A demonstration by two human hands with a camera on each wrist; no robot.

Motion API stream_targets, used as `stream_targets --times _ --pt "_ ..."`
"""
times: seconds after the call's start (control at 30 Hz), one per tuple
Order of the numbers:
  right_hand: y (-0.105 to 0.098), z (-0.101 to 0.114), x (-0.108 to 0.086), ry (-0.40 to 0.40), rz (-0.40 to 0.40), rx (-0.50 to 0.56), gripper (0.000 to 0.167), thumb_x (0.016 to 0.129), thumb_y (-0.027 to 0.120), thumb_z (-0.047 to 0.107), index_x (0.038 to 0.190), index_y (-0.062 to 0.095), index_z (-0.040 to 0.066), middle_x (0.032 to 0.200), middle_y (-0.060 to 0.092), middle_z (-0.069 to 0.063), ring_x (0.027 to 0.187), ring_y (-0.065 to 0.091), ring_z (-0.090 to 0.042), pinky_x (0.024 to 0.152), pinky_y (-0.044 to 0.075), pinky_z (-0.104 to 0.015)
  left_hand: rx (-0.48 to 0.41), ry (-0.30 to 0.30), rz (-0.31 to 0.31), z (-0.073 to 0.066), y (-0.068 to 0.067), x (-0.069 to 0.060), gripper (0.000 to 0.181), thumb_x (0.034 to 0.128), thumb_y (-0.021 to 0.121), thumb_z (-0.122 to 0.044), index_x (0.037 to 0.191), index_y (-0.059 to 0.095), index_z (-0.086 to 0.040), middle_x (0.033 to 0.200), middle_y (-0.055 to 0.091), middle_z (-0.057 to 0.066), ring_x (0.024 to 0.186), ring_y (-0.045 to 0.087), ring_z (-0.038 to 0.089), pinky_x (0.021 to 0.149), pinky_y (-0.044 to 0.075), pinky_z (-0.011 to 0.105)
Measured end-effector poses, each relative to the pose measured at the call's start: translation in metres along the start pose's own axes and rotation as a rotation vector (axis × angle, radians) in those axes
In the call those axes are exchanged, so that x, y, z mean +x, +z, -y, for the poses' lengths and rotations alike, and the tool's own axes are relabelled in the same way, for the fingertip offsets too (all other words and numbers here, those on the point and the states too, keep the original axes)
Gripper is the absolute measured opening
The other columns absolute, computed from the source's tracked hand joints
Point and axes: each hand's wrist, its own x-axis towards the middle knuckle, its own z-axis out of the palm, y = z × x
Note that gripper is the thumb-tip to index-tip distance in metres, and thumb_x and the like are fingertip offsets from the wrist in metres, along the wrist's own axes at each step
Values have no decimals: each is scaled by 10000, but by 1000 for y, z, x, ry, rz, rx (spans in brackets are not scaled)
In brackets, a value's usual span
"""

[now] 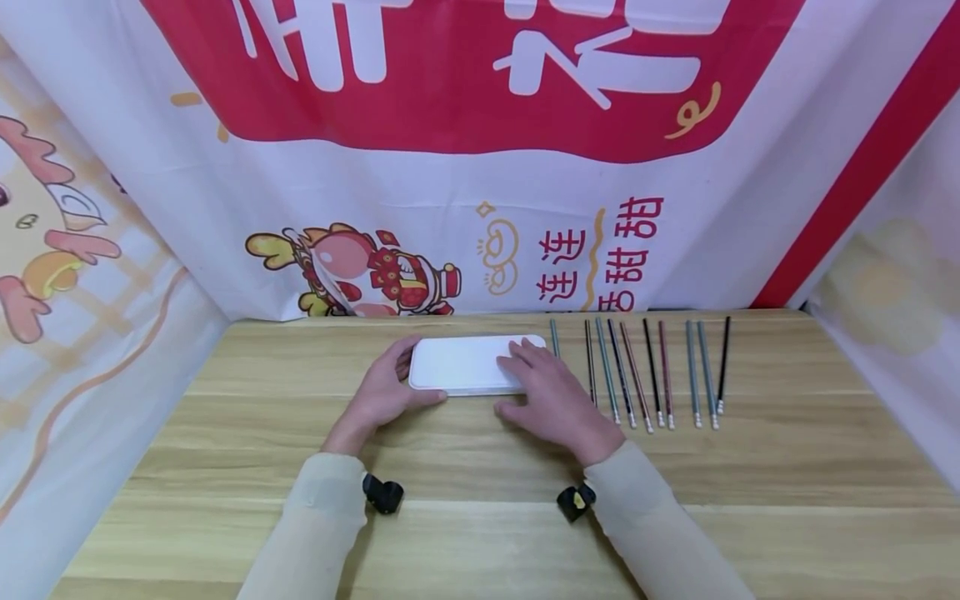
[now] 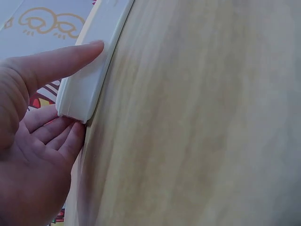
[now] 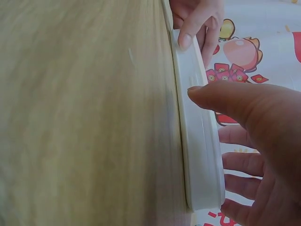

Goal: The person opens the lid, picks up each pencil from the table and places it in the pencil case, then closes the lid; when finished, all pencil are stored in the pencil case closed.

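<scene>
A closed white pencil case (image 1: 465,364) with rounded corners lies lengthwise near the table's back. The left hand (image 1: 381,387) holds its left end, thumb along the near side and fingers round the end. Over the right end, the right hand (image 1: 551,392) rests its fingers on the lid. In the right wrist view, the right thumb (image 3: 225,96) extends across the case's front side (image 3: 200,150), beside a small raised catch; whether it touches there is hard to tell. The left wrist view shows the left thumb (image 2: 70,61) against the case's side (image 2: 89,87).
Several pencils (image 1: 628,375) with white eraser ends lie in a loose row right of the case; one pencil (image 1: 555,337) is partly hidden behind the right hand. A printed cloth (image 1: 465,192) hangs behind the wooden table (image 1: 480,533), with more cloth at both sides.
</scene>
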Motion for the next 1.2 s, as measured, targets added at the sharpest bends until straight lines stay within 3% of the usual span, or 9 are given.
stream_targets --times 0.5,0.83,1.2 --pt "-3 4 0 17 8 -7 694 948 829 384 1540 591 111 1707 439 -158 1626 351 -376 1340 294 -586 -10 -29 7 4 -1 4 1046 842 947 -236 1686 333 -161 1728 387 142 1595 402 363 1327 358 495" --pt "-3 14 9 -10 -39 -45 619 925 852 344 1453 661 84 1643 525 -168 1587 422 -382 1326 338 -569 -22 -22 -4 2 -1 1 1006 839 950 -228 1659 375 -144 1698 426 155 1577 427 366 1317 375 495" --pt "6 18 14 18 6 -43 645 951 828 351 1513 616 116 1677 490 -141 1619 375 -352 1365 272 -527 109 17 -33 -5 3 -2 1025 825 962 -229 1660 385 -92 1712 428 162 1601 409 346 1316 378 480"
